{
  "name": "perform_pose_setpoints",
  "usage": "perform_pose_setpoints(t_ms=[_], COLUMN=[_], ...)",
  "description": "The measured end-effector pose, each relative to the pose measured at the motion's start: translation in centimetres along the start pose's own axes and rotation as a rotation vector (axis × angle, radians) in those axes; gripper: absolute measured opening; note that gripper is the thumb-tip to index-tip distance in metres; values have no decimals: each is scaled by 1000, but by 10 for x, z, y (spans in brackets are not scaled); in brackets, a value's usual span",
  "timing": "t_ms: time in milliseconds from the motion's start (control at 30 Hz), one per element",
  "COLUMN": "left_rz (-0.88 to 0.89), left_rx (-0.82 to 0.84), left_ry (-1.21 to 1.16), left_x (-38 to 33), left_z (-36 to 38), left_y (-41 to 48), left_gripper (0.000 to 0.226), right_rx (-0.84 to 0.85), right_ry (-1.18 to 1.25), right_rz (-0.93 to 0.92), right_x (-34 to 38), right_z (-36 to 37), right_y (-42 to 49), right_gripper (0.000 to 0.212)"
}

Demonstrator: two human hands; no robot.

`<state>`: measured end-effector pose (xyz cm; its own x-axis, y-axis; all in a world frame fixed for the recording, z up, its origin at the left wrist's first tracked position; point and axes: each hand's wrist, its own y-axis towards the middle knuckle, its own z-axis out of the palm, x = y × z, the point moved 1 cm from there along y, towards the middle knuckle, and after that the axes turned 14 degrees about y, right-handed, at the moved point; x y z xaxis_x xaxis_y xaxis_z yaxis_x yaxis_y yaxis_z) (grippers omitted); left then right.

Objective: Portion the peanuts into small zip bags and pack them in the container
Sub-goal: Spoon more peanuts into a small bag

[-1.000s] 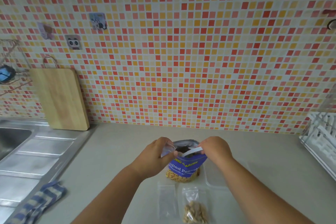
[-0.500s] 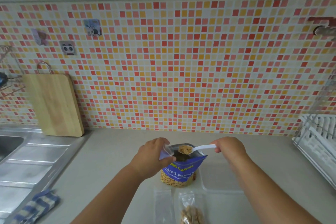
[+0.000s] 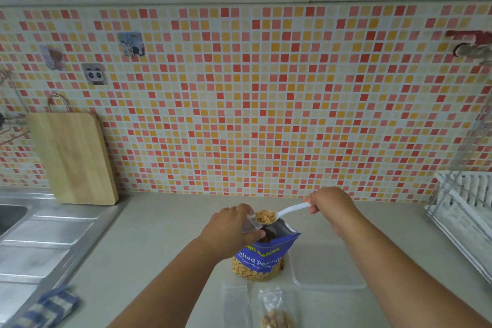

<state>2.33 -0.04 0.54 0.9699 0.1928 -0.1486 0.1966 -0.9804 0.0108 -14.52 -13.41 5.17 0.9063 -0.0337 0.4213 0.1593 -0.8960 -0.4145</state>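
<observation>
1. The countertop (image 3: 165,242) ran back to the mosaic tile wall (image 3: 266,114). Its far strip, between the wall and the hands, lay bare.
2. On the left, the countertop met the steel sink drainboard (image 3: 40,245). A wooden cutting board (image 3: 72,157) leaned upright against the wall at that junction, and a blue checked cloth (image 3: 45,306) lay on the drainboard's near corner.
3. On the right, a white dish rack (image 3: 463,210) bounded the work area, well apart from the right arm.
4. The blue peanut bag (image 3: 262,258) stood upright near the countertop's middle, mouth open, with peanuts visible through its clear lower panel.
5. The left hand (image 3: 229,231) was clenched on the bag's top left edge, thumb across the front, holding the mouth open.
6. The right hand (image 3: 330,202) pinched the handle end of a white plastic spoon (image 3: 287,212). The fingers were closed around it.
7. The spoon's bowl held a heap of peanuts (image 3: 265,216) just above the bag's mouth, beside the left fingertips.
8. A clear container (image 3: 330,269) sat just right of the bag, under the right forearm.
9. Two small zip bags lay in front of the bag at the near edge: an empty zip bag (image 3: 235,303) on the left, and a filled zip bag (image 3: 277,309) holding peanuts beside it.
</observation>
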Motion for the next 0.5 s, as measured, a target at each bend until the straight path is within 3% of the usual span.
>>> perform_pose_setpoints(t_ms=[200,367,500], left_rz=[-7,-41,-54], left_rx=[65,79,66], left_ry=[8,-35,-66], left_x=[-7,-11,-11], left_z=[-3,-4,0], left_y=[8,12,14], left_gripper=[55,53,51], right_rx=[39,75,50], right_ry=[-70,-181,-233], right_rz=[-75,-77,-206], right_x=[16,36,50], right_z=[0,1,7], right_y=[-4,-8,-11], right_gripper=[35,37,35])
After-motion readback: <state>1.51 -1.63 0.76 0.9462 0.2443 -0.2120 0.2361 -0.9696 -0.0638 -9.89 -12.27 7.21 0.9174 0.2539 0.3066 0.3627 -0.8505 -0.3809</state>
